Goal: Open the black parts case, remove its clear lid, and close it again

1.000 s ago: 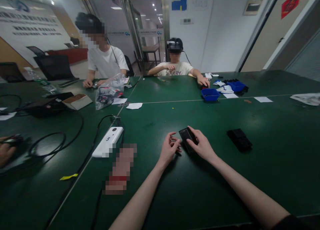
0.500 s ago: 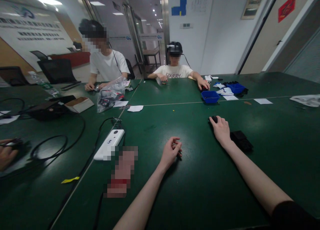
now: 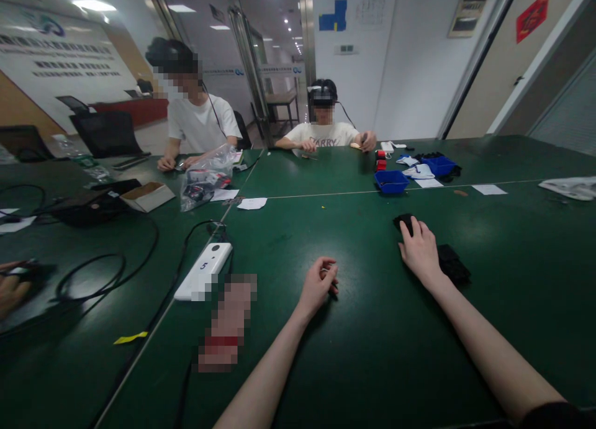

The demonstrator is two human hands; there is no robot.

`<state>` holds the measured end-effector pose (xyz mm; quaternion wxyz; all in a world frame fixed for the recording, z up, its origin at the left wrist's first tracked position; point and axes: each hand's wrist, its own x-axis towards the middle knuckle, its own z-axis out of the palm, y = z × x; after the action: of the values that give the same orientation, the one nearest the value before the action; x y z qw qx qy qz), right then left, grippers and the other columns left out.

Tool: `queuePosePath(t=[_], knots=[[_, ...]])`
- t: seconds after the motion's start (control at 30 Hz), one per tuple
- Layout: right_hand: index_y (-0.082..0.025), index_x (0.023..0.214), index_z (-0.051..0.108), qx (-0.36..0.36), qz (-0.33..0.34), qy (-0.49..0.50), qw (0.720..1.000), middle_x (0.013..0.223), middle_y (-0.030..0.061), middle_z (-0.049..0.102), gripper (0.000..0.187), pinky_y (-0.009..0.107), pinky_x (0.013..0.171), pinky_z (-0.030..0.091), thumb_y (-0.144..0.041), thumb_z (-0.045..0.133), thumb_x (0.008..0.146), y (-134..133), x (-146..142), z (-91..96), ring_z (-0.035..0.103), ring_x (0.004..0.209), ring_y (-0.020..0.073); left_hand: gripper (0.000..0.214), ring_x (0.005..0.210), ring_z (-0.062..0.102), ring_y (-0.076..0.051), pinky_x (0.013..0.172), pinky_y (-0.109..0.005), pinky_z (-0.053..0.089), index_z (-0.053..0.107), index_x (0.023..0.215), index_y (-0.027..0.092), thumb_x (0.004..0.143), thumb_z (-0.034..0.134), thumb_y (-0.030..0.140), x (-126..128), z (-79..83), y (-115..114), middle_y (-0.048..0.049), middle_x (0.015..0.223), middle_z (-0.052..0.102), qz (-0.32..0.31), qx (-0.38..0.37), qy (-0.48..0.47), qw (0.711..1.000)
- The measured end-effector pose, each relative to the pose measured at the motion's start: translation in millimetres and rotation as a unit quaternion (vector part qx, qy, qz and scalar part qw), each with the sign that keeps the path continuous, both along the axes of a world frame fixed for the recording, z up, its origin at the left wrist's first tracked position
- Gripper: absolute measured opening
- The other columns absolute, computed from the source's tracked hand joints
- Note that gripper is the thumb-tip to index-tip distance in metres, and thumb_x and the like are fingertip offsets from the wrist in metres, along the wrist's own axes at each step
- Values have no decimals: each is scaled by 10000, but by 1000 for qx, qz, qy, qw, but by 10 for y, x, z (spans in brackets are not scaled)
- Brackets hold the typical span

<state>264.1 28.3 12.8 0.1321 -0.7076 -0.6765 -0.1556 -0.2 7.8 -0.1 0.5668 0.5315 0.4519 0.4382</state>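
Note:
My right hand lies flat on the green table, fingers stretched forward. Its fingertips rest on the near edge of a small black flat part. A second black part lies just right of that hand, against its outer edge. My left hand rests on the table nearer the middle. Its fingers are curled in with thumb and fingertips pinched together; what they hold, if anything, is too small to make out. The two hands are a good hand's width apart.
A white device marked 5 with black cables lies to the left. Farther back are two blue bins, a plastic bag, a cardboard box and paper slips. Two people sit across the table. Another person's hand shows at the left edge.
My right hand carried the black part from between both hands out to the right and set it down, then drew back a little so more of the part shows. The left hand stayed put.

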Motion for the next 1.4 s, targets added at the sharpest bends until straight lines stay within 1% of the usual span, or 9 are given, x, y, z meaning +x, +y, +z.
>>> queuePosePath(t=[0.13, 0.3, 0.53, 0.67, 0.83, 0.93, 1.0, 1.27, 1.4], knots=[[-25, 1361, 220, -18, -101, -9, 995, 1234, 295, 455, 644, 507, 813, 427, -360, 395, 840, -270, 171, 176, 478, 1092, 383, 267, 551, 532, -75, 411, -179, 468, 511, 918, 141, 735, 558, 330, 11, -2, 2, 13, 744, 479, -3, 1, 2, 1000], [-23, 1157, 479, -177, -170, 24, 969, 928, 224, 603, 472, 398, 595, 500, -364, 443, 833, -453, 392, 260, 617, 782, 315, 243, 545, 531, -77, 412, -188, 467, 517, 902, 142, 735, 552, 314, 17, 11, 5, 15, 731, 480, -5, 4, 9, 1000], [-67, 1290, 396, -86, -124, 71, 986, 1073, 231, 573, 582, 401, 626, 517, -467, 330, 872, -427, 306, 431, 606, 884, 309, 225, 541, 529, -80, 407, -190, 461, 512, 908, 141, 747, 528, 298, 16, 2, 17, 19, 720, 469, -13, 9, 20, 1000], [-107, 1296, 425, -95, -25, 214, 972, 1153, 188, 573, 556, 405, 809, 477, -456, 325, 875, -311, 49, 539, 576, 993, 287, 214, 544, 530, -84, 409, -189, 458, 516, 906, 138, 755, 520, 290, 19, 13, 14, 12, 714, 479, -18, 9, 25, 1000], [-208, 1175, 520, -187, 151, 485, 841, 1114, 69, 614, 448, 342, 846, 444, -483, 358, 861, -253, -556, 351, 563, 1000, 216, 285, 557, 534, -94, 420, -194, 461, 515, 975, 132, 781, 501, 340, 17, 23, 7, -8, 727, 515, -33, 0, 7, 999], [-199, 1095, 515, -218, 168, 618, 736, 952, 29, 634, 439, 309, 776, 457, -528, 349, 857, -315, -928, 96, 581, 875, 176, 323, 500, 511, -86, 406, -198, 448, 500, 1021, 141, 807, 464, 381, 9, 12, 11, 13, 689, 508, -30, 1, -3, 1000], [-202, 1068, 509, -222, 186, 647, 705, 916, 16, 626, 416, 295, 772, 451, -526, 354, 858, -368, -1080, -48, 579, 850, 161, 288, 461, 482, -72, 392, -179, 415, 521, 956, 144, 811, 465, 387, 3, 9, 12, 32, 642, 486, -10, 18, 10, 1000], [-206, 1116, 494, -251, 181, 584, 750, 694, -8, 586, 379, 244, 453, 443, -449, 435, 830, -397, -957, -71, 525, 493, 117, 209, 361, 367, -52, 359, -166, 281, 511, 793, 156, 790, 512, 365, 5, 42, -16, 71, 517, 440, 9, 41, 57, 997], [-191, 1007, 572, -193, 170, 491, 832, 772, 40, 640, 320, 259, 469, 456, -416, 421, 836, -359, -760, 72, 570, 521, 133, 185, 462, 420, -70, 441, -171, 313, 529, 729, 145, 761, 543, 327, -2, 29, 3, 46, 540, 477, 16, 64, 81, 995]])
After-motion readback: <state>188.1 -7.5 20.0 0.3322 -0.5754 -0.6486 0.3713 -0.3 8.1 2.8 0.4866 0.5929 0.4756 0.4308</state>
